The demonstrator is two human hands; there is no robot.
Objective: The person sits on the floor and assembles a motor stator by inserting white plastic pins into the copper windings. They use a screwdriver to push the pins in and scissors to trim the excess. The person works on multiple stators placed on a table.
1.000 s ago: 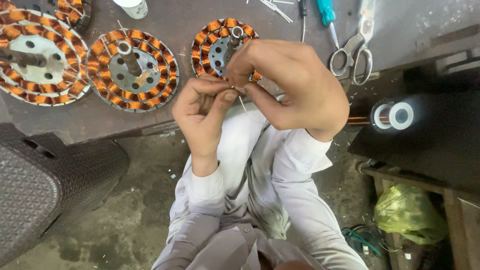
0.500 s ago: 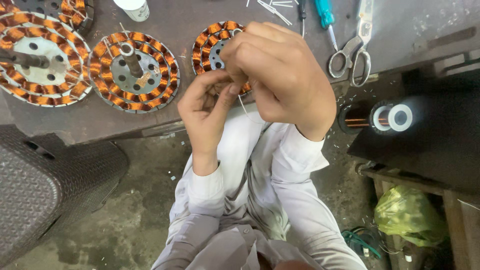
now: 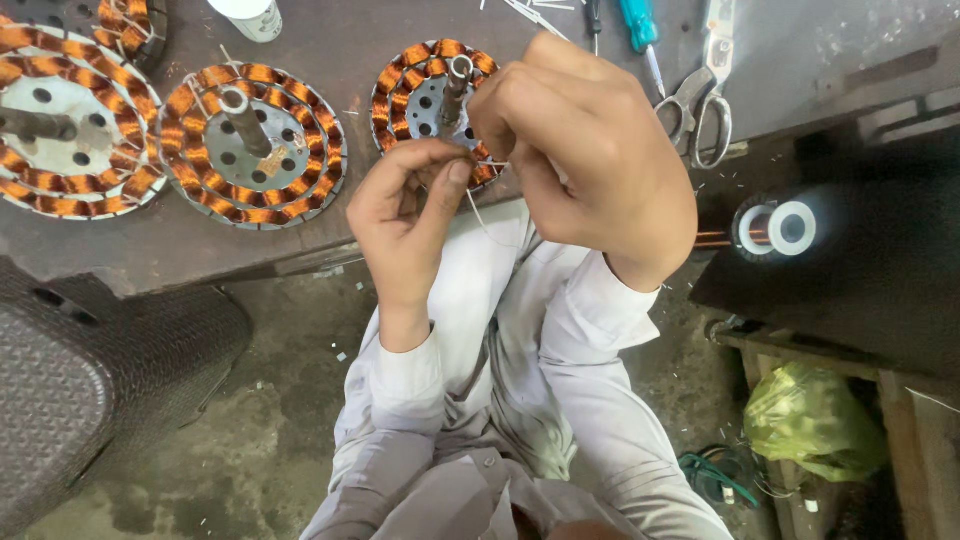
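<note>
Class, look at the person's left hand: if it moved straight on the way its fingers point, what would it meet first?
Probably the right hand, whose fingertips already almost touch the left hand; just beyond lies the small copper-wound stator. Depth is unclear.

Scissors (image 3: 703, 105) and a blue-handled screwdriver (image 3: 636, 22) lie on the bench; a green bag (image 3: 808, 420) sits below.

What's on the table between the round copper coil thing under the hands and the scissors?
In the head view, a blue-handled screwdriver lies between the small copper-wound coil and the scissors, beside a darker tool; the right hand covers part of that stretch.
</note>
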